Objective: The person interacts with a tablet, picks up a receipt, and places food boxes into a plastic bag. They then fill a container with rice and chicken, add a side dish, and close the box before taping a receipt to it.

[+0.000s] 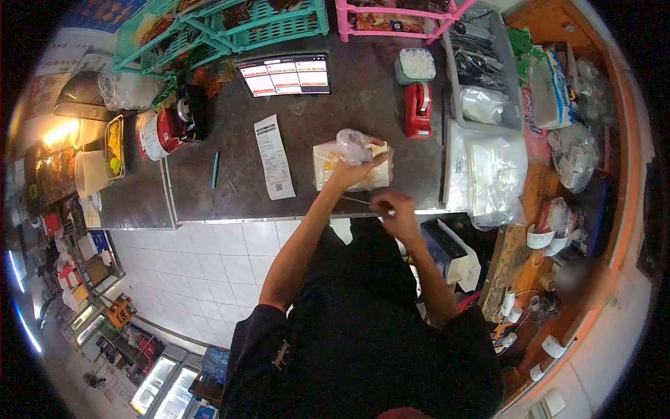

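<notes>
A pale box with yellow print, inside a clear plastic bag (354,145), lies near the front edge of the counter. My left hand (356,172) is closed round the bag's gathered neck, just over the box (328,162). The bag's bunched top stands up past the fingers. To the right and nearer my body, my right hand (398,215) is closed in a pinch. A thin, light strip (354,200) runs from its fingers toward the left wrist; its kind is too small to make out.
Left of the box lie a printed receipt (275,157) and a teal pen (215,170). A tablet (285,75) stands behind. At the right are a red tape dispenser (419,112), stacked plastic bags (492,167) and a grey bin (515,105). Teal baskets (269,28) line the back.
</notes>
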Action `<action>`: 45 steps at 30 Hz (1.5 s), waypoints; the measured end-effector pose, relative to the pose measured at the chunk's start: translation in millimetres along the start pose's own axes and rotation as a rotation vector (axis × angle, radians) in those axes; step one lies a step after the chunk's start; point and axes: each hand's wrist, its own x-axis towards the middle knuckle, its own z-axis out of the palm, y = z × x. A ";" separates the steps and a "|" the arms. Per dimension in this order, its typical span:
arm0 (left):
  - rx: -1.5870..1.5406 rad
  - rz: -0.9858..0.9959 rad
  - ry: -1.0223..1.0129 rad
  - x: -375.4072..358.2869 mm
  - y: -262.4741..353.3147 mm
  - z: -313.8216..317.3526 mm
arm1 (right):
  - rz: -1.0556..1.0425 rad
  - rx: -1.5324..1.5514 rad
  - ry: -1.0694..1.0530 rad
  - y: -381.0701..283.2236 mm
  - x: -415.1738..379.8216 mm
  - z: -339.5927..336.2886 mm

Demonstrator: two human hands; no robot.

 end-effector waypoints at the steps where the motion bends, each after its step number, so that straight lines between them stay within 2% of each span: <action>1: -0.013 -0.002 0.044 -0.7 -3.1 4.7 | -0.111 -0.074 0.065 -1.8 11.9 18.5; 2: -0.026 -0.005 0.089 -2.2 -8.9 10.4 | -0.220 -0.146 0.130 2.0 22.4 34.9; 3: -0.037 -0.011 0.132 -5.5 -16.6 15.9 | -0.218 -0.135 0.130 7.8 27.0 44.9; 4: 0.000 0.132 0.254 -14.3 -54.9 26.0 | -0.287 -0.188 0.211 13.7 33.2 53.9; 5: 0.571 0.526 0.329 -19.8 -27.5 16.1 | -0.360 -0.243 0.291 18.9 40.2 62.8; 7: 0.327 0.391 0.300 -27.2 -8.5 14.8 | -0.320 -0.150 0.339 22.7 45.5 80.5; 8: 0.328 0.388 0.302 -34.7 -4.9 15.4 | -0.171 0.175 0.347 21.7 44.7 86.2; 10: 0.584 0.349 0.591 -53.5 -2.1 20.6 | -0.125 0.216 0.355 32.9 42.5 86.3; 11: 0.579 0.341 0.591 -59.9 -3.4 27.0 | -0.102 0.236 0.360 34.3 42.3 84.8; 13: 0.035 0.114 0.686 -67.2 -5.4 39.0 | -0.358 -0.176 0.447 37.5 42.2 78.1; 14: 0.168 0.151 0.714 -67.1 -5.4 38.5 | -0.340 -0.161 0.441 36.6 42.5 79.2; 18: 0.167 0.154 0.627 -69.8 -4.8 33.5 | -0.289 -0.099 0.441 22.7 41.1 79.6; 19: 0.093 0.106 0.629 -70.0 -5.0 31.7 | -0.110 0.145 0.448 16.8 40.1 79.0; 21: 0.022 0.054 0.628 -71.2 -9.6 30.2 | 0.078 0.390 0.448 12.9 40.1 74.1; 23: -0.105 0.072 0.619 -71.1 -12.7 28.5 | -0.117 0.031 0.429 13.3 43.1 59.6; 25: -0.082 0.005 0.596 -75.5 -14.8 22.6 | -0.075 0.129 0.434 4.3 41.8 50.9; 26: -0.061 -0.054 0.574 -77.1 -17.1 20.5 | -0.050 0.305 0.469 3.5 45.4 50.7; 28: -0.068 -0.031 0.575 -78.4 -22.1 19.9 | 0.037 0.635 0.489 13.4 52.4 56.4; 34: -0.083 0.007 0.533 -81.0 -28.8 14.8 | 0.139 0.899 0.459 3.9 63.9 54.0; 38: -0.077 0.016 0.549 -81.8 -32.5 16.1 | 0.134 0.882 0.500 6.9 69.8 52.1; 40: -0.067 0.011 0.560 -81.0 -32.7 16.4 | 0.130 0.778 0.443 4.6 69.7 48.2; 45: -0.057 -0.010 0.548 -79.6 -26.7 14.1 | 0.109 0.813 0.441 9.5 70.4 47.8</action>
